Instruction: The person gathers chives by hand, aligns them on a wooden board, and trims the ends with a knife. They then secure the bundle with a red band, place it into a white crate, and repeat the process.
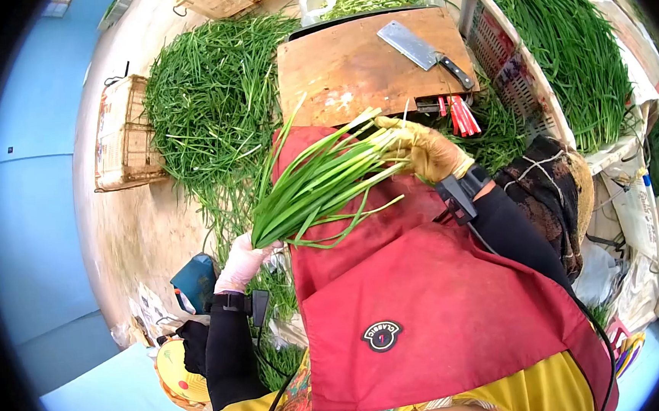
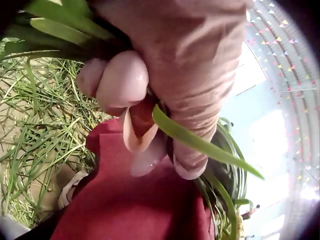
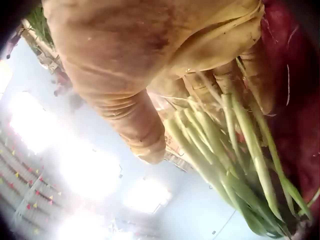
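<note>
A bunch of garlic chives [image 1: 320, 185] lies slantwise in front of the red apron, its leafy end low at the left and pale stems up at the right. My left hand [image 1: 246, 263], in a thin pale glove, grips the leafy end; its curled fingers [image 2: 122, 80] show in the left wrist view. At the pale stem ends is my right hand [image 1: 426, 151] in a stained yellow glove. Its thumb [image 3: 142, 132] is straight and apart from the stems, while the other fingers lie behind and against the pale stems [image 3: 215, 140].
Ahead, a cleaver [image 1: 410, 45] rests on a wooden board [image 1: 351, 70]. Loose chives [image 1: 215, 99] are heaped left of it beside a plastic crate [image 1: 122, 136]. A larger crate [image 1: 514, 63] stands at the right near more long chives [image 1: 563, 52]. Red-and-white strips [image 1: 462, 116] poke out below the board.
</note>
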`<state>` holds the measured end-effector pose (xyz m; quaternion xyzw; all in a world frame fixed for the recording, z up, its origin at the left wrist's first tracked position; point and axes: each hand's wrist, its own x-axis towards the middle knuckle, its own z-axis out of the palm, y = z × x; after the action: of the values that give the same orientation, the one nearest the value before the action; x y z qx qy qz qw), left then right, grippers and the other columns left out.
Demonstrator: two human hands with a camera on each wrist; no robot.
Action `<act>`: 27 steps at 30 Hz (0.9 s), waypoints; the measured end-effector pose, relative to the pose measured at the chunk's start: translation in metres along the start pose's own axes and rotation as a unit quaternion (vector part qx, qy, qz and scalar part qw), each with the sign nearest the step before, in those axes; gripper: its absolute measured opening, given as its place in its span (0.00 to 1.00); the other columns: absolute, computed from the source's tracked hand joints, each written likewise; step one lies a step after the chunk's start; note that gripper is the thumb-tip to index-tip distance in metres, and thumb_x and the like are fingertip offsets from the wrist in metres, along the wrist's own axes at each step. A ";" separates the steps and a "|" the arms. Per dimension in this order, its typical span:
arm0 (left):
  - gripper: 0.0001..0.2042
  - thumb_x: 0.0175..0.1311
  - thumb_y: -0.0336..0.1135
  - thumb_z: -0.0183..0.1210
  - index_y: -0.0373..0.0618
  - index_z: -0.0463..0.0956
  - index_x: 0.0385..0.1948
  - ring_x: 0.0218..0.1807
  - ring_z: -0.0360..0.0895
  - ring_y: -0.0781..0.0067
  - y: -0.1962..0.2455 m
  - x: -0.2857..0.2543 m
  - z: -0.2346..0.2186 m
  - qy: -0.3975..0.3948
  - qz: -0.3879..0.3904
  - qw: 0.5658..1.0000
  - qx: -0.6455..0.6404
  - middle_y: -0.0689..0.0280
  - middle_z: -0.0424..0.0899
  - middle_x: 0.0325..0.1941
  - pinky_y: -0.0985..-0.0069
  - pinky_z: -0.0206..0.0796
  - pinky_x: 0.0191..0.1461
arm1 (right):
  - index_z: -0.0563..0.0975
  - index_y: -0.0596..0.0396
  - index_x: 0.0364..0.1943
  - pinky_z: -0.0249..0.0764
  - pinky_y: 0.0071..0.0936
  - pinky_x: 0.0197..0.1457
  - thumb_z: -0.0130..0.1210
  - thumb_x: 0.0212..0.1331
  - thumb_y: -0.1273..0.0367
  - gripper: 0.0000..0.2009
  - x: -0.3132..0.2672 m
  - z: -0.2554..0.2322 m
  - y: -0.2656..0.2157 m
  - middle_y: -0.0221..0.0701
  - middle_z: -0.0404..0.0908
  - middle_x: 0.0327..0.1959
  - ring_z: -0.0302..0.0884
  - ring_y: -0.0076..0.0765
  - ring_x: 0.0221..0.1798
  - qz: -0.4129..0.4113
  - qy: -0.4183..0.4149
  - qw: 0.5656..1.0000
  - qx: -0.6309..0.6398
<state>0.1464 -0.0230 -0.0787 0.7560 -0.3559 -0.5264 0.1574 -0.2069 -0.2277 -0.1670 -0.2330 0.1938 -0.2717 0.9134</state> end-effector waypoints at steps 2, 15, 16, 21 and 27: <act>0.12 0.63 0.29 0.63 0.40 0.79 0.47 0.42 0.79 0.82 -0.001 0.003 -0.001 0.013 -0.021 0.999 -0.027 0.69 0.85 0.41 0.84 0.71 0.45 | 0.72 0.52 0.60 0.76 0.33 0.50 0.57 0.63 0.58 0.23 0.002 -0.007 -0.012 0.30 0.82 0.48 0.79 0.29 0.48 -0.009 0.084 0.993 -0.087; 0.12 0.60 0.29 0.64 0.41 0.80 0.46 0.39 0.78 0.84 -0.009 0.006 -0.003 0.057 0.157 0.984 0.065 0.69 0.86 0.38 0.81 0.70 0.45 | 0.80 0.58 0.44 0.74 0.29 0.41 0.57 0.61 0.64 0.13 0.034 0.043 -0.020 0.35 0.82 0.32 0.79 0.31 0.35 0.025 0.034 0.830 -0.556; 0.12 0.60 0.29 0.64 0.42 0.80 0.46 0.39 0.78 0.84 -0.009 0.005 -0.002 0.063 0.162 0.982 0.072 0.68 0.87 0.38 0.81 0.70 0.45 | 0.80 0.58 0.41 0.73 0.33 0.41 0.56 0.61 0.64 0.12 0.030 0.036 -0.019 0.41 0.81 0.32 0.79 0.40 0.35 -0.010 0.078 0.800 -0.594; 0.12 0.60 0.28 0.64 0.40 0.80 0.46 0.39 0.79 0.81 -0.011 0.003 -0.003 0.084 0.135 0.981 0.108 0.67 0.87 0.38 0.79 0.71 0.46 | 0.81 0.55 0.36 0.74 0.43 0.44 0.56 0.54 0.63 0.11 0.006 -0.044 -0.026 0.46 0.82 0.32 0.81 0.53 0.39 0.030 0.140 0.557 -0.818; 0.11 0.60 0.26 0.63 0.39 0.80 0.44 0.40 0.79 0.80 -0.013 0.001 0.001 0.078 0.169 0.982 0.044 0.66 0.86 0.39 0.80 0.71 0.47 | 0.80 0.59 0.48 0.73 0.35 0.55 0.55 0.57 0.63 0.18 -0.031 -0.053 -0.039 0.46 0.83 0.44 0.80 0.50 0.49 0.005 0.157 0.760 -0.631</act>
<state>0.1503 -0.0148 -0.0877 0.7300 -0.4879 -0.4153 0.2379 -0.2721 -0.2557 -0.1827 -0.7096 0.4631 -0.1164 0.5181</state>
